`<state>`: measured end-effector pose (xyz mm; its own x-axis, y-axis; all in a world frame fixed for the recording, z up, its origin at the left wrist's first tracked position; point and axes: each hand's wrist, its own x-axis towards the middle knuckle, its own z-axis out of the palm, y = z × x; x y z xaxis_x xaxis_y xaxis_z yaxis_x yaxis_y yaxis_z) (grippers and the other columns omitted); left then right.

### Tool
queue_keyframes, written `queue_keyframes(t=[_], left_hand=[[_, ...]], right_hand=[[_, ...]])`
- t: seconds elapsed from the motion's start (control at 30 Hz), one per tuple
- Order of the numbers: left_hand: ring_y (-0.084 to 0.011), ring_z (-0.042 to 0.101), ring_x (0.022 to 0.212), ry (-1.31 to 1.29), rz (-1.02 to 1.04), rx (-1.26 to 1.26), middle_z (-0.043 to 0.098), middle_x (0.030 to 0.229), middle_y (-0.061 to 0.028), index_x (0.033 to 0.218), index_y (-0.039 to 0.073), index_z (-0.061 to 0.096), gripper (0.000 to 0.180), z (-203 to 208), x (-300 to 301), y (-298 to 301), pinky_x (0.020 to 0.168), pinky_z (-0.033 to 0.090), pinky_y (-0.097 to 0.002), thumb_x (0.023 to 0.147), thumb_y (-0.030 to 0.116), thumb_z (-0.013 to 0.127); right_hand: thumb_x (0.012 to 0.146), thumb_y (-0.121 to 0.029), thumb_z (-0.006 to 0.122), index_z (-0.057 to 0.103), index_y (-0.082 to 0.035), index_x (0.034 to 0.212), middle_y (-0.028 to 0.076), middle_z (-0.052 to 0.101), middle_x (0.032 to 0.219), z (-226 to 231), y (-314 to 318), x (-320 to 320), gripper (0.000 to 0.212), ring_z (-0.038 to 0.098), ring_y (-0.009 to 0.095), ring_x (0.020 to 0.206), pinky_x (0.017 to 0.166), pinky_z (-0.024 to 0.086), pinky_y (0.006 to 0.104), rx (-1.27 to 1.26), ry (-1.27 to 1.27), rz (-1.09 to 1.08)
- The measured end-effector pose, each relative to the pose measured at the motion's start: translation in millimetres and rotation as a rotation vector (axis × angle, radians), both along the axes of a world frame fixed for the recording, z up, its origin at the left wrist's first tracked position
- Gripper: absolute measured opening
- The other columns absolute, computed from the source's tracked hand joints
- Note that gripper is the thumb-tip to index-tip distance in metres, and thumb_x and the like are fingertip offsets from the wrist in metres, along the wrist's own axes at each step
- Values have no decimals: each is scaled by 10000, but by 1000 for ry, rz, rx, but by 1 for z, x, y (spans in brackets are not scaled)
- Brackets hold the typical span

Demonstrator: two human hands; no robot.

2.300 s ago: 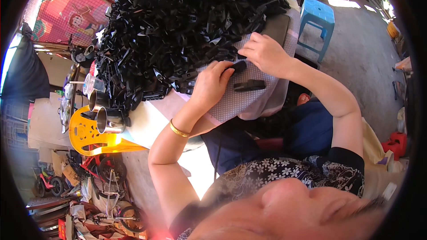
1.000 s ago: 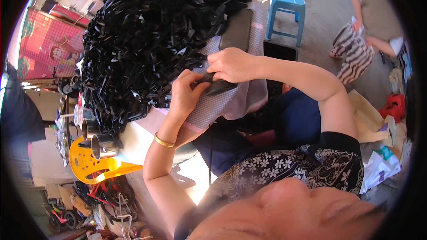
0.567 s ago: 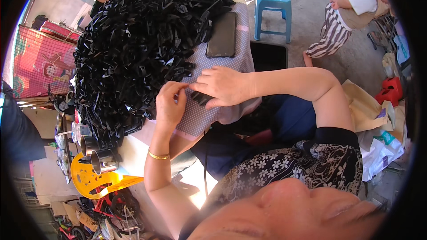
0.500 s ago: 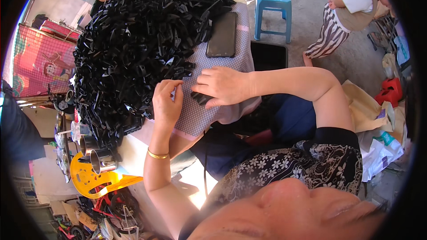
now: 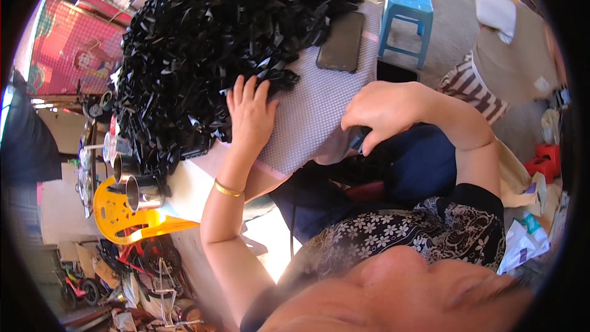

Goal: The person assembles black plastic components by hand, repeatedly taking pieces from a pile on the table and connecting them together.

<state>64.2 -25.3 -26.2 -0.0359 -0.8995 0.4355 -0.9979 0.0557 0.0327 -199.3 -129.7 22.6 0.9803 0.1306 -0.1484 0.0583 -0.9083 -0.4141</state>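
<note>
A large heap of small black plastic pieces (image 5: 196, 55) covers most of the table. At its near edge my left hand (image 5: 252, 114) lies with fingers spread, the fingertips touching the pieces. Beyond the right edge of the dotted grey cloth (image 5: 307, 110), my right hand (image 5: 390, 107) is curled, palm down. A small dark plastic piece (image 5: 359, 140) shows between its thumb and fingers; the fingertips are partly hidden. Right of the heap, a dark smartphone (image 5: 340, 42) rests on the cloth.
A blue stool (image 5: 406, 15) stands beyond the table, with a person in striped trousers (image 5: 473, 89) to its right. Metal cups (image 5: 140, 192) sit at the table's left corner by a yellow plastic chair (image 5: 120, 215). A dark bin (image 5: 396, 72) is below the table's right side.
My right hand has moved right, off the cloth, with the dark piece. My left hand has opened and reached forward onto the heap. The view has shifted, and the person at right has bent over.
</note>
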Motion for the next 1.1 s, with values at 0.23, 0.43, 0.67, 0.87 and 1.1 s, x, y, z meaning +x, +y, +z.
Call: queue_keyframes(t=[0.23,0.43,0.67,0.87,1.1], left_hand=[[-401,402,1279,167,-236,50,498,1317,-190,1132,5,610,358,7,-12,2,1051,369,-445,796,105,683],[-364,455,1253,324,-374,122,510,1313,-175,1135,16,614,371,14,-22,6,1031,399,-427,784,102,703],[-319,566,937,288,-252,-243,624,1027,-129,938,23,673,211,22,-5,-5,837,468,-392,736,67,716],[-314,477,1111,-103,376,-346,552,1161,-103,1085,67,654,354,24,46,-6,895,426,-434,791,258,704],[-330,497,1107,43,525,-394,537,1185,-130,1123,64,611,338,28,66,-11,896,434,-438,813,192,648]], right_hand=[[799,-215,676,671,-35,957,97,656,849,-9,-18,24,240,628,292,796,703,498,393,8,-454,-437],[816,-110,628,659,-25,959,82,631,884,-31,-40,58,169,577,273,875,737,490,375,-262,-772,-485],[809,-198,645,683,-39,884,94,651,855,-36,-62,100,179,609,276,872,745,507,373,-406,-635,-633],[773,-185,682,644,-50,810,107,641,770,-30,-55,109,144,620,293,808,721,502,388,-299,-506,-644],[750,-90,629,617,-43,849,125,659,773,-38,-57,107,110,638,316,765,662,503,423,-205,-592,-637]])
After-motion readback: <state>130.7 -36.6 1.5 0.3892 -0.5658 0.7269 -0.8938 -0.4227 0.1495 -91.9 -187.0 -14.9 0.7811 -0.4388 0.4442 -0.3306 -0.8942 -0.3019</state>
